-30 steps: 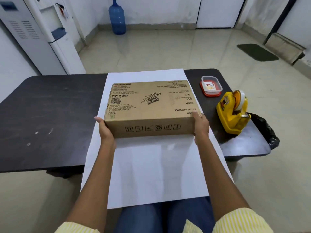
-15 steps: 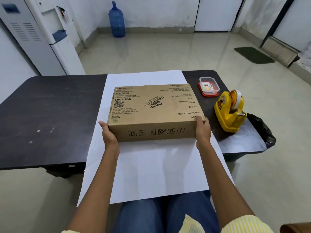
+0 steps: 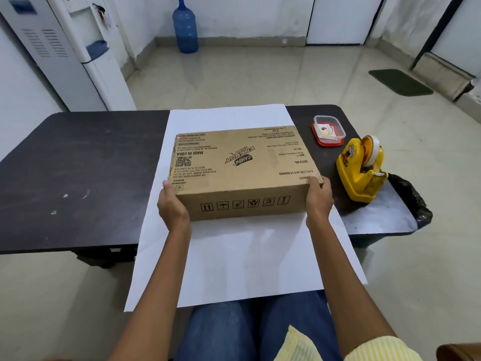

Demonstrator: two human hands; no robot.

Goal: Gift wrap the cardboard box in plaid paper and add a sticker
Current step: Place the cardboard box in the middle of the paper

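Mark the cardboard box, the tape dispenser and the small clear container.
cardboard box [image 3: 242,162]: head view, printed top face.
tape dispenser [image 3: 356,178]: head view, yellow body.
clear container [image 3: 328,130]: head view, transparent lid.

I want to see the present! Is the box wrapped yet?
Not yet. Done: the paper is spread on the table, white side up, with the box on it. In hand: the left hand and right hand grip the box's near corners. Left: folding, taping from the dispenser, and a sticker, perhaps from the tub; no fold shows.
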